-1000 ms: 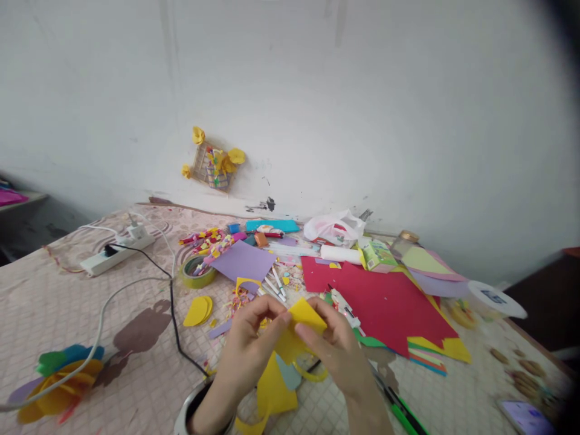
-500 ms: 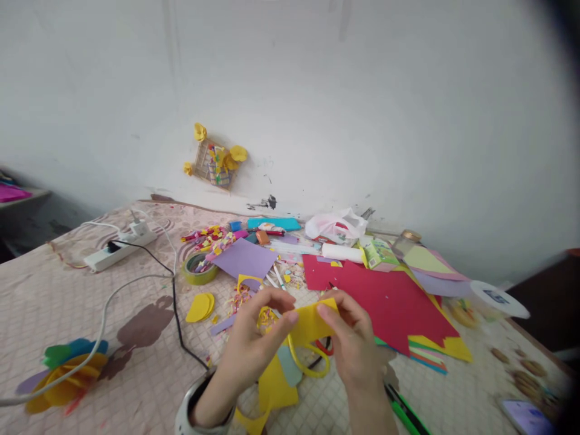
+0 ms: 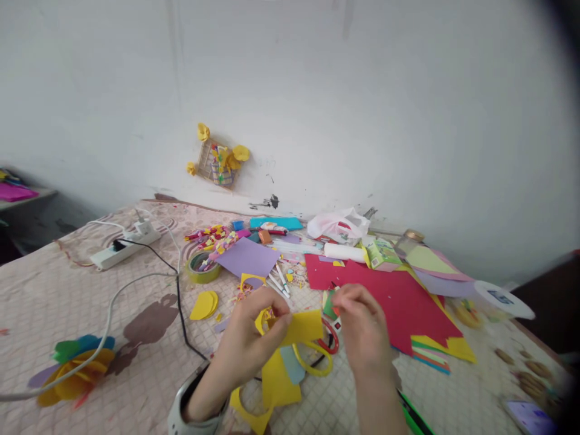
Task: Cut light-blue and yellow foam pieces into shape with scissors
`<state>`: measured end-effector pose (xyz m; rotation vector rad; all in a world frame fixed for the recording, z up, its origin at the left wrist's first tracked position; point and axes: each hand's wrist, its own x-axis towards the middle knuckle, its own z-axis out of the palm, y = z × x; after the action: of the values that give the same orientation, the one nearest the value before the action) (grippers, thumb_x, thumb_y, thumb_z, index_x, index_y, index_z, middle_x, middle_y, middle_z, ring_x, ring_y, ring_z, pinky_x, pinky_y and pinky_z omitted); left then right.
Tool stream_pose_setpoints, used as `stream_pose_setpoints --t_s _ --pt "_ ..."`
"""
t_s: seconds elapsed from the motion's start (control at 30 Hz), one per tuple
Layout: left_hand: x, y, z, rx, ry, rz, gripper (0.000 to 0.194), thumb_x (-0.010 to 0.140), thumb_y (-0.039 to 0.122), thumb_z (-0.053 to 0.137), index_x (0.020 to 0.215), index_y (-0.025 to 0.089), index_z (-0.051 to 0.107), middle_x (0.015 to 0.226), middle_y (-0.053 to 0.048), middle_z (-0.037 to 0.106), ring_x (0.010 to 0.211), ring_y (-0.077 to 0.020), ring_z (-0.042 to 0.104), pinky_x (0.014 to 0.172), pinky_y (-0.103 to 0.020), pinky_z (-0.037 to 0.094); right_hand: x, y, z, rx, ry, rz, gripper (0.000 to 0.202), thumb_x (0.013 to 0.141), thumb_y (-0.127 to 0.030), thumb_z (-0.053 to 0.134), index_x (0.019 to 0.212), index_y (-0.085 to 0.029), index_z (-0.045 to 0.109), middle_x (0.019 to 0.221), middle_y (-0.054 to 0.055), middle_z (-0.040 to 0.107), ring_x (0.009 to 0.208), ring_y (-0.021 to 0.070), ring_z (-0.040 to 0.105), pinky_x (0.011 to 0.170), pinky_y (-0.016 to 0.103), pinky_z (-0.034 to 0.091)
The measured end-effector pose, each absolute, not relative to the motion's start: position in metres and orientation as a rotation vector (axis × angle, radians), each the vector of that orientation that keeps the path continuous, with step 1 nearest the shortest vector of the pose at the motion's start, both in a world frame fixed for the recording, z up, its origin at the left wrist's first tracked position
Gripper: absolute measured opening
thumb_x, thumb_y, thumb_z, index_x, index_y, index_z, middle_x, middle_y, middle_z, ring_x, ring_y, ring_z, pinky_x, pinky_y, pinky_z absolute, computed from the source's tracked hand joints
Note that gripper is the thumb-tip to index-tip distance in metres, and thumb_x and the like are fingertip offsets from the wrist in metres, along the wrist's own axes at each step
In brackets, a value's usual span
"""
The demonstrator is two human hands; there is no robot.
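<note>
My left hand [image 3: 254, 329], with a watch on its wrist, pinches a small rectangular yellow piece of craft sheet [image 3: 306, 327] by its left end. My right hand [image 3: 364, 329] is raised just right of that piece, apart from it. Its fingers are curled together at the tips, and whatever they hold is hidden. Below the hands lie a yellow ring [image 3: 317, 370], a pale blue piece [image 3: 293, 365] and a larger yellow offcut [image 3: 277, 383]. A red scissors handle [image 3: 334, 341] and a small green item [image 3: 328, 307] show between the hands.
Red sheets [image 3: 380, 296] lie at right, a purple sheet [image 3: 249, 257] and a tape roll [image 3: 202, 267] at centre-left. Cut yellow discs [image 3: 205, 306] sit left of my hands. Cables run from a power strip [image 3: 124, 249]. A green cutter [image 3: 414, 414] lies at lower right.
My right hand has let go of the yellow piece and moved right and slightly up. The left hand still grips it. The view has shifted slightly.
</note>
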<state>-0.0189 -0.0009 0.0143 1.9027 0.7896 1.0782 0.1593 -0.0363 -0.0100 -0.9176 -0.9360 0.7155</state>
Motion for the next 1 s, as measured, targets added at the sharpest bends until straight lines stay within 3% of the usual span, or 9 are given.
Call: stream_pose_setpoints --t_s 0.07,0.13,0.3,0.6,0.73,0.8,0.9,0.93,1.0 --pt "-0.024 0.002 0.015 1.907 0.791 1.079 0.012 0.080 0.016 0.051 0.069 0.018 0.054 0.067 -0.001 0.057 0.065 -0.0157 0.053 0.061 -0.026 0.040 0.164 -0.039 -0.008 -0.965 -0.981 0.732 0.002 0.075 -0.021 0.063 0.074 -0.023 0.063 0.076 -0.001 0.059 0.077 0.0173 0.051 0.069 0.026 0.038" --pt "-0.026 0.003 0.016 1.932 0.787 1.067 0.012 0.080 0.015 0.051 0.069 0.017 0.054 0.067 -0.001 0.057 0.064 -0.0153 0.053 0.060 -0.026 0.040 0.163 -0.043 -0.004 -1.052 -1.161 0.858 0.012 0.075 -0.025 0.067 0.087 -0.023 0.064 0.084 0.000 0.061 0.083 0.0192 0.053 0.072 0.027 0.039" --pt "-0.018 0.000 0.015 1.994 0.769 1.009 0.006 0.078 0.014 0.054 0.074 0.016 0.058 0.072 -0.002 0.060 0.069 -0.0149 0.055 0.065 -0.026 0.041 0.147 -0.048 -0.001 -1.168 -1.323 0.880 0.015 0.083 -0.028 0.060 0.071 -0.021 0.057 0.066 -0.003 0.053 0.064 0.0141 0.048 0.059 0.024 0.035" --pt "-0.042 0.019 0.014 1.950 0.881 1.091 0.013 0.080 0.016 0.053 0.067 0.017 0.055 0.065 0.000 0.057 0.065 -0.0141 0.053 0.063 -0.025 0.041 0.171 -0.051 -0.005 -1.145 -1.149 0.679 0.010 0.082 -0.026 0.061 0.073 -0.022 0.057 0.067 -0.004 0.053 0.063 0.0133 0.048 0.057 0.022 0.036" --pt "-0.035 0.016 0.014 2.017 0.801 1.046 0.008 0.078 0.021 0.059 0.085 0.017 0.061 0.082 -0.004 0.064 0.076 -0.0166 0.057 0.070 -0.027 0.043 0.167 -0.048 0.002 -1.302 -1.552 0.839 0.012 0.082 -0.026 0.060 0.073 -0.020 0.058 0.069 -0.002 0.056 0.067 0.0152 0.053 0.059 0.023 0.039" --pt "-0.027 0.014 0.010 2.085 0.710 0.844 0.004 0.077 0.019 0.059 0.076 0.018 0.063 0.073 -0.002 0.064 0.070 -0.0155 0.057 0.066 -0.025 0.042 0.160 -0.042 0.001 -1.353 -1.670 0.790 0.015 0.087 -0.029 0.054 0.075 -0.020 0.057 0.071 -0.001 0.058 0.070 0.0164 0.056 0.062 0.023 0.042" --pt "-0.026 0.020 0.003 1.983 0.840 0.936 0.011 0.077 0.017 0.057 0.068 0.017 0.062 0.067 -0.001 0.062 0.066 -0.0144 0.056 0.064 -0.024 0.041 0.153 -0.034 -0.016 -1.593 -1.883 0.530 0.028 0.097 -0.031 0.029 0.094 -0.019 0.055 0.087 0.003 0.062 0.082 0.0179 0.058 0.069 0.025 0.045" --pt "-0.030 0.025 0.001 1.901 0.878 1.004 0.011 0.078 0.018 0.057 0.068 0.017 0.062 0.067 -0.001 0.062 0.066 -0.0143 0.056 0.064 -0.024 0.041 0.152 -0.032 -0.025 -1.643 -1.954 0.490 0.028 0.096 -0.030 0.030 0.098 -0.018 0.055 0.091 0.005 0.063 0.085 0.0190 0.058 0.073 0.027 0.044" --pt "-0.039 0.034 -0.004 1.722 0.960 1.132 0.012 0.077 0.023 0.059 0.068 0.016 0.062 0.066 -0.001 0.062 0.064 -0.0140 0.055 0.061 -0.023 0.041 0.151 -0.029 -0.047 -1.689 -2.087 0.473 0.016 0.086 -0.031 0.052 0.085 -0.018 0.061 0.084 0.006 0.063 0.084 0.0236 0.057 0.078 0.034 0.042"
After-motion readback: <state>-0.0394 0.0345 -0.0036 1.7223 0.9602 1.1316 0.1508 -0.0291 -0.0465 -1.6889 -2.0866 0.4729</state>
